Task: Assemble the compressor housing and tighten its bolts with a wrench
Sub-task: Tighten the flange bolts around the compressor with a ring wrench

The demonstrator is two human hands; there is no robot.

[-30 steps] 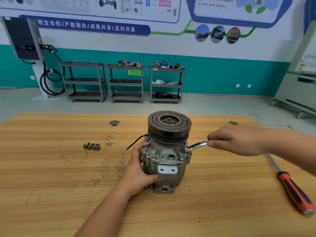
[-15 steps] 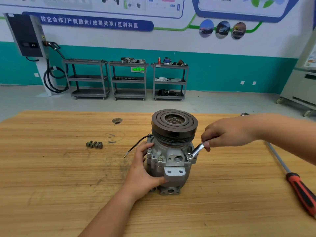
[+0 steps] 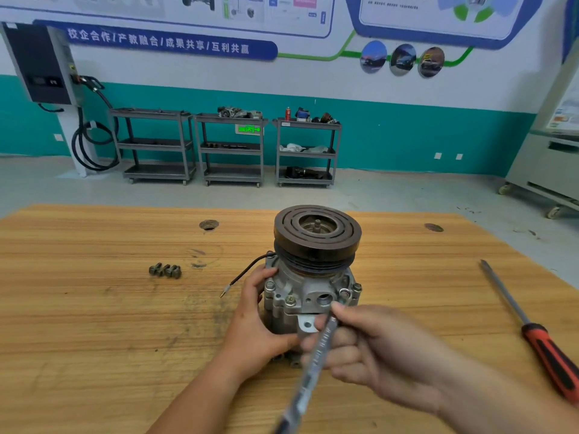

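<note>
A grey metal compressor (image 3: 308, 296) stands upright on the wooden table (image 3: 94, 324), its dark round pulley (image 3: 317, 231) on top. My left hand (image 3: 255, 327) grips the housing's left side and front. My right hand (image 3: 372, 343) holds a silver wrench (image 3: 313, 361) whose handle points toward me. The wrench's ring end sits on a bolt (image 3: 344, 292) at the housing's front right. More bolts show on the flange. A black wire (image 3: 244, 274) hangs off the compressor's left side.
Three loose bolts (image 3: 165, 270) lie on the table to the left. A long screwdriver with a red and black handle (image 3: 539, 336) lies at the right. Grey shelf carts (image 3: 232, 148) stand by the far teal wall.
My right hand has swung the wrench handle from the compressor's right side round to the front, toward me. The left hand keeps its hold on the housing. The camera has moved closer.
</note>
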